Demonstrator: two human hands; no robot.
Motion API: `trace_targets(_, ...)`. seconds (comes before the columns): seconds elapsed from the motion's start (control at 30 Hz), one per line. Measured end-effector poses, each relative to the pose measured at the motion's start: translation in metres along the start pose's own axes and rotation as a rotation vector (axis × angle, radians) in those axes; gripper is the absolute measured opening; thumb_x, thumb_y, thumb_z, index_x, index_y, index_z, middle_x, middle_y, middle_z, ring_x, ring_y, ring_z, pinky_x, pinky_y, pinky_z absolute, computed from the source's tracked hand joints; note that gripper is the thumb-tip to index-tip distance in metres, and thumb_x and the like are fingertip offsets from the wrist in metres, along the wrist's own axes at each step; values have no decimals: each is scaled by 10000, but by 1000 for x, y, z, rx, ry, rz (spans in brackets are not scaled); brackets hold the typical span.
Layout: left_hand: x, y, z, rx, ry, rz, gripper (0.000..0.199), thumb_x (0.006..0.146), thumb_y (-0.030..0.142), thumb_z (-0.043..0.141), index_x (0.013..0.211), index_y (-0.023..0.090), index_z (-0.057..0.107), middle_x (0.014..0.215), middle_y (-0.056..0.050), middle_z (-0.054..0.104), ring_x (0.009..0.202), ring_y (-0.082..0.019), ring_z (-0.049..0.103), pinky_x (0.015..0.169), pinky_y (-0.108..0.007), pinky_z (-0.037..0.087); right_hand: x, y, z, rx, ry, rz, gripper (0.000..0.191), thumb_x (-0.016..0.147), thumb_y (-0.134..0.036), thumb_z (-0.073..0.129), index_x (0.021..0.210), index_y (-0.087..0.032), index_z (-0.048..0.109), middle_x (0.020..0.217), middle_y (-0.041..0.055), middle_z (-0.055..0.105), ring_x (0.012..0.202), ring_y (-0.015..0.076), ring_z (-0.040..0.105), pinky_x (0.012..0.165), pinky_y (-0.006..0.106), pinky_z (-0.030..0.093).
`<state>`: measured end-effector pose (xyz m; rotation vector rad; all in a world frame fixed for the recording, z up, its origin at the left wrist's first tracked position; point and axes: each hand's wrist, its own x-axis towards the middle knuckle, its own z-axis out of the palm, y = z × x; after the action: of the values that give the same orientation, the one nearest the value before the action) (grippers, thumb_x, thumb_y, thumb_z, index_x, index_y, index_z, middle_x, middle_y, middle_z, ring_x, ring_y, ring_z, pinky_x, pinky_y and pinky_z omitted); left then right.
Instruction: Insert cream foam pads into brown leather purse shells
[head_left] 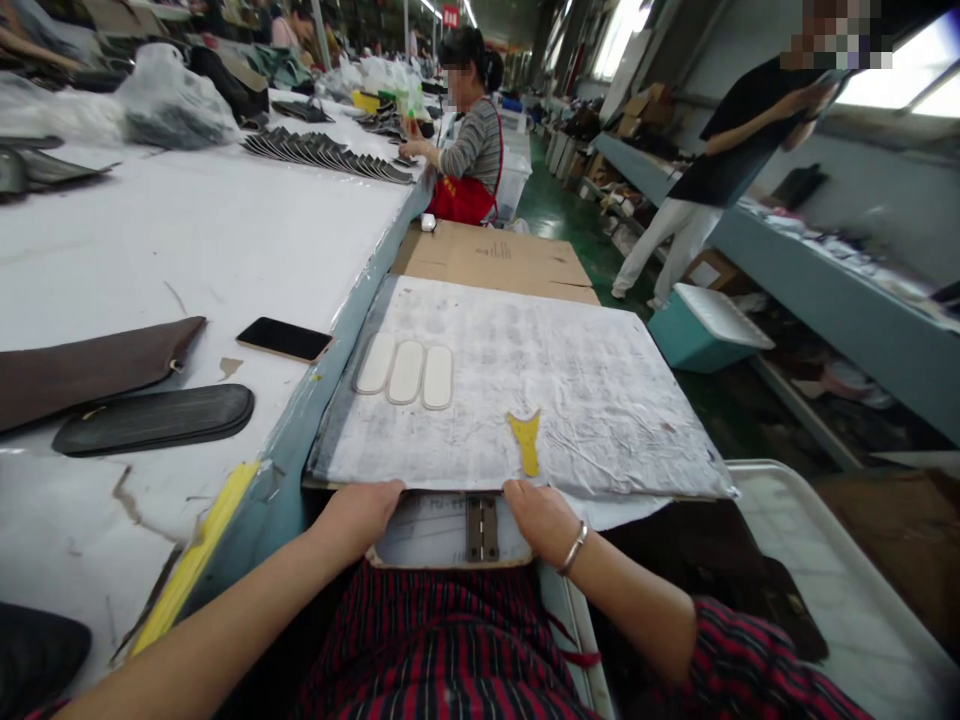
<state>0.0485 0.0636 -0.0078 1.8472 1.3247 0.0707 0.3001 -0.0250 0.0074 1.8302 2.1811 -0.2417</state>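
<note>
My left hand (373, 512) and my right hand (544, 515) are closed at opposite sides of a pale, round-cornered hinged plate (435, 530), at the near edge of the white-covered board (600, 370). A dark metal hinge (482, 528) is fixed on the plate. My fingertips are partly hidden under it. Just beyond my right hand lies a yellow Y-shaped piece (528, 440). Farther left on the board, three oval pale pieces (406, 372) with darker rims lie side by side.
On the white table (285, 240) to my left are a phone (283, 339), black oval pieces (157, 418) and a brown leather piece (90, 365). A co-worker (472, 140) sits ahead; another person (720, 150) stands at right. A white tray (840, 570) lies low on my right.
</note>
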Motion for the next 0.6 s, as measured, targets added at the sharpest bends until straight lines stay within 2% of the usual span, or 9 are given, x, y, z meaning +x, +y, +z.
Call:
trace_targets(0.1,-2,11,4,245,16,-29,205,794,158,397,884,143,581,800,-162,624,910,-338,570,848,-524,340,4,-1,-1,7,13,27,202,835,-51,335,936,-109,500,799,125,583,677,215,600,538,301,456)
trace_targets(0.17,-11,19,8,348,8,-33,233,796,122,369,909,129,572,835,-165,627,900,-310,583,828,-485,379,-3,-4,-2,10,15,16,197,843,-68,337,950,-109,498,797,120,584,672,211,601,545,304,461)
trace_targets(0.23,-24,23,10,442,-41,43,237,792,147,405,961,142,570,914,-152,627,905,-277,590,824,-422,410,-13,-8,-3,39,51,-84,196,855,-169,405,1029,-120,481,862,116,588,739,213,596,600,308,472)
trace_targets(0.33,-35,23,10,596,-94,190,311,791,222,450,1088,180,535,1050,-131,598,930,-246,586,811,-357,432,-22,-10,-3,89,116,-243,369,835,-313,484,1154,-134,429,1022,128,565,894,230,557,702,309,465)
trace_targets(0.43,-25,20,8,669,-89,159,284,826,198,368,1002,163,587,958,-139,630,861,-248,606,763,-362,445,-12,-7,-1,105,21,-178,205,856,-156,405,1021,-130,522,933,113,602,842,207,577,695,281,446)
trace_targets(0.5,-10,19,7,666,-95,126,295,832,198,338,897,150,622,866,-150,649,820,-267,613,739,-388,445,2,-4,1,118,-35,-116,215,843,-81,366,938,-123,554,849,110,622,786,203,596,664,277,439)
trace_targets(0.6,9,19,6,630,-95,83,309,823,238,351,828,127,640,804,-174,653,792,-297,613,712,-422,441,23,1,1,145,-65,-71,242,867,-131,350,911,-101,586,808,139,640,783,230,609,649,296,432)
